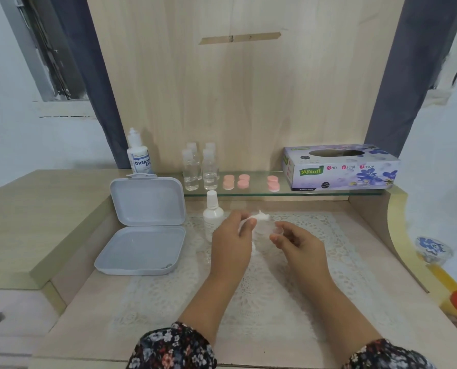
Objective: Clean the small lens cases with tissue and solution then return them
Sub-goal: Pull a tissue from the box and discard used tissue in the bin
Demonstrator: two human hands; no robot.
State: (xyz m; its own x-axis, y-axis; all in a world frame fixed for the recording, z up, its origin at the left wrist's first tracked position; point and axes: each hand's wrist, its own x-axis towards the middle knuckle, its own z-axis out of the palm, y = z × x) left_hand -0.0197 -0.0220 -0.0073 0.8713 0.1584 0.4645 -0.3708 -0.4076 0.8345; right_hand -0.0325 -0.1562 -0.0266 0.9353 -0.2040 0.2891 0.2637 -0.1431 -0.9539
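Floral sleeves [171, 347], dark fabric with small pink and white blooms, nearest the lens; two bare forearms reach from them over a white lace mat [262, 296] of openwork pattern on a pale wood desk [70, 310]. Left hand [232, 241]: fingers curled, pinching a crumpled white tissue [260, 217], soft and ragged, above the knuckles. Right hand [296, 243]: fingers curled round a small clear round lens case [278, 231], held at the fingertips, just right of the tissue; whether the two touch cannot be told. White plastic bottle [212, 214], capped and upright, just left of the left hand. Grey hinged box [144, 225], rounded square, lid open, farther left. Glass shelf [328, 192] beyond both hands carries: labelled solution bottle [139, 155]; four clear vials [200, 166]; pink round caps [244, 181] in short stacks; and a lilac cardboard tissue box [342, 166], floral print, oval slot on top, beyond the right hand.
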